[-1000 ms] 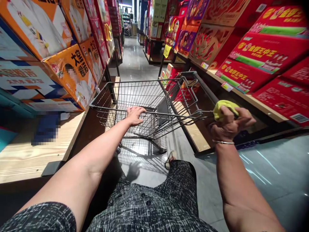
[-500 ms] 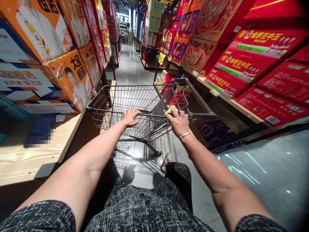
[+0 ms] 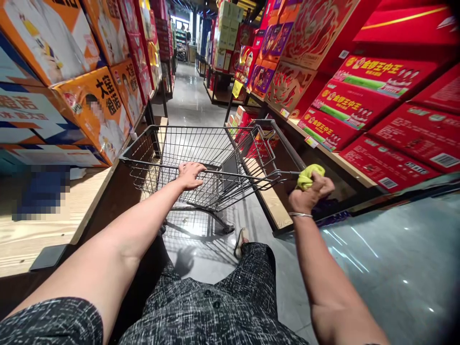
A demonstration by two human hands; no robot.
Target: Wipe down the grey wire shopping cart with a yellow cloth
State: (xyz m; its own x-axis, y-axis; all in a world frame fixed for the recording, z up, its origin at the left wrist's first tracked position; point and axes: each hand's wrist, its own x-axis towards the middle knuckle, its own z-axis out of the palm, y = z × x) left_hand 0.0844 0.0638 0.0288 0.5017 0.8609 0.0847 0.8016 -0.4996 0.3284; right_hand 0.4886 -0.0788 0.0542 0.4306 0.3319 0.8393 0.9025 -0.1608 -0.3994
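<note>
a: start big. what surrounds the cart?

b: glossy grey floor, orange printed cartons on the left, shiny red boxes stacked on the right, and a pale, grained wooden shelf at lower left.

a: and the cart itself?

b: thin dark wire in an open grid, side-on to the person. its long axis runs left to right across the body, basket nose at the left, handle at the right. the near side rail follows that same line.

a: which hand is nearer the handle?

b: the right hand – it is at the handle's near end, while the left hand is well along the rail towards the nose. from the right grip, the handle bar slants forward and left, and the basket lies to the left.

a: how do the 2 grips stand?

b: the right is closed on a yellow-green cloth, pressing it to the handle's near corner. the left lies over the rail, fingers loosely bent; i can't tell whether they close underneath.

a: and the cloth?

b: soft, matt, bunched into rounded folds against smooth, hard tubing.

a: anything smaller?

b: a thin, pale, shiny bracelet around the right wrist.
</note>
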